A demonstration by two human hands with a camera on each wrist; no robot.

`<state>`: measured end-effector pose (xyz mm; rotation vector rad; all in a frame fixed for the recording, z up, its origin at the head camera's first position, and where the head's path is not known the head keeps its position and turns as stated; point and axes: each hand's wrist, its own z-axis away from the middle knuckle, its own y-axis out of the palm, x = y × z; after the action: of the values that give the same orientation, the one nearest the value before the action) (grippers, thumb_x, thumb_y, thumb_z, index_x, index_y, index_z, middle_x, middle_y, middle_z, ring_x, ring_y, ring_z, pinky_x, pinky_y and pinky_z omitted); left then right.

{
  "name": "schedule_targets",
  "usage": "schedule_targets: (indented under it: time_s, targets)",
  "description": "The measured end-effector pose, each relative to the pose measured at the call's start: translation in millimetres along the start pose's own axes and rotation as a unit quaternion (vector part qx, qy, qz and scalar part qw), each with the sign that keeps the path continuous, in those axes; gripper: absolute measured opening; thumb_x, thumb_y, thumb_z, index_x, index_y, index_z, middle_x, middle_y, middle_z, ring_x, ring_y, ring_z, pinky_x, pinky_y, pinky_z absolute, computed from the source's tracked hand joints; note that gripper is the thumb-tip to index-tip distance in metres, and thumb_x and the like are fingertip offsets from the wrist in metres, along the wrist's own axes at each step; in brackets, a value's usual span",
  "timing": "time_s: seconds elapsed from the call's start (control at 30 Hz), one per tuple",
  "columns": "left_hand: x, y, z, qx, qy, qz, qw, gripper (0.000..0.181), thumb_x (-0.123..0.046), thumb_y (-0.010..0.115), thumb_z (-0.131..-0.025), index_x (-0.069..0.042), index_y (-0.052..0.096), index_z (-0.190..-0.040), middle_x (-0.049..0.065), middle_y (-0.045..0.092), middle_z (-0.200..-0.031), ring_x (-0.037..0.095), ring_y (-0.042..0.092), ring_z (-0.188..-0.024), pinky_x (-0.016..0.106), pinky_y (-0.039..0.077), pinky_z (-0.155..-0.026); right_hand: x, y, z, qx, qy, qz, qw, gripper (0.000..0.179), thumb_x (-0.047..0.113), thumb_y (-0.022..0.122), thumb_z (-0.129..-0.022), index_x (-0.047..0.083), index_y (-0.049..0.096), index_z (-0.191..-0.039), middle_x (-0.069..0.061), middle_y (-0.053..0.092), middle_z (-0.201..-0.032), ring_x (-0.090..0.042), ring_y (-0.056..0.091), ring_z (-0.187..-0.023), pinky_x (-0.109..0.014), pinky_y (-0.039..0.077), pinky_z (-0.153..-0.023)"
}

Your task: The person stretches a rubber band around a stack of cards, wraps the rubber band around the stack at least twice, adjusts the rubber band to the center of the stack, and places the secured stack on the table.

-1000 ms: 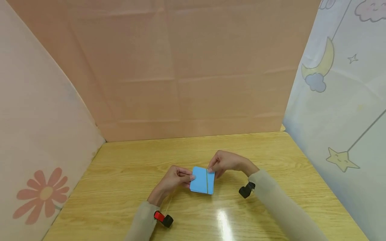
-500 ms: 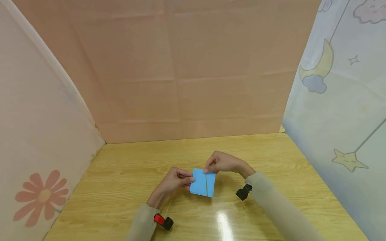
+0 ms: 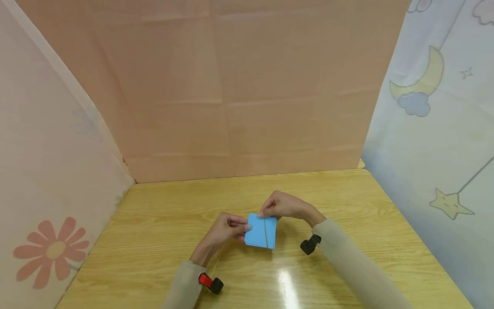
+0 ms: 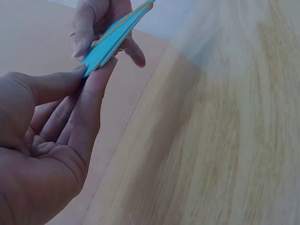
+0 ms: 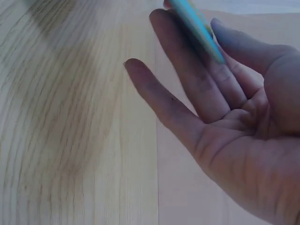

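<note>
While the left hand (image 3: pixel 223 228) pinches the near-side left edge of a blue stack (image 3: pixel 255 232), thumb on its upper face and fingers beneath, the right hand (image 3: pixel 288 205) holds its far edge between thumb and fingers. The stack, square with rounded corners and layered along its edge, is thus between the two hands, raised off the tabletop (image 3: pixel 328 193). A narrow olive-yellow band (image 3: pixel 266 234) crosses it to the right of the left thumb, its far end just beside the right thumb; whether the right hand also grips the band cannot be told. In the right wrist view the little finger (image 5: pixel 161 96) of that hand stands out apart from the stack. Behind each hand sits a wrist device, red and black on the left, black on the right, with pale sleeves beyond. Past both hands rises a brownish panel (image 3: pixel 231 94).
</note>
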<state>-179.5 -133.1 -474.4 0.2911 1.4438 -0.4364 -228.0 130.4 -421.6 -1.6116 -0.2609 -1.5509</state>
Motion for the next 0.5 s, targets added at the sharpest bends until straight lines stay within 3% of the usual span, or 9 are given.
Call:
schedule_targets:
  time_s: [0.13, 0.3, 0.5]
  targets:
    - [0.9, -2.0, -0.7, -0.007, 0.014, 0.001, 0.9999, 0.032, -0.012, 0.077, -0.097, 0.009, 0.075, -0.12, 0.019, 0.081, -0.101, 0.013, 0.078, -0.077, 0.037, 0.068, -0.074, -4, -2, 8.6, -0.018, 0.014, -0.046, 0.9987, 0.023, 0.023, 0.07, -0.103, 0.004, 0.081, -0.109, -0.009, 0.079, -0.101, -0.02, 0.077, -0.082, -0.055, 0.066, -0.083]
    - [1.0, -3.5, -1.1, -0.024, 0.013, 0.007, 0.9996, 0.033, -0.014, 0.077, -0.097, 0.009, 0.074, -0.12, 0.019, 0.081, -0.1, 0.013, 0.078, -0.078, 0.033, 0.067, -0.073, -7, 0, 19.4, -0.046, 0.017, -0.102, 0.9936, 0.029, 0.023, 0.07, -0.103, -0.001, 0.076, -0.118, -0.015, 0.078, -0.11, -0.03, 0.079, -0.095, -0.054, 0.065, -0.088]
    - [1.2, -3.3, -1.8, -0.038, 0.006, 0.024, 0.999, 0.035, -0.015, 0.076, -0.098, 0.01, 0.072, -0.124, 0.016, 0.081, -0.102, 0.013, 0.078, -0.08, 0.032, 0.067, -0.076, -14, 10, 29.1, -0.088, 0.027, -0.157, 0.9833, 0.037, 0.019, 0.069, -0.104, -0.007, 0.068, -0.13, -0.021, 0.076, -0.118, -0.029, 0.078, -0.1, -0.051, 0.066, -0.089]
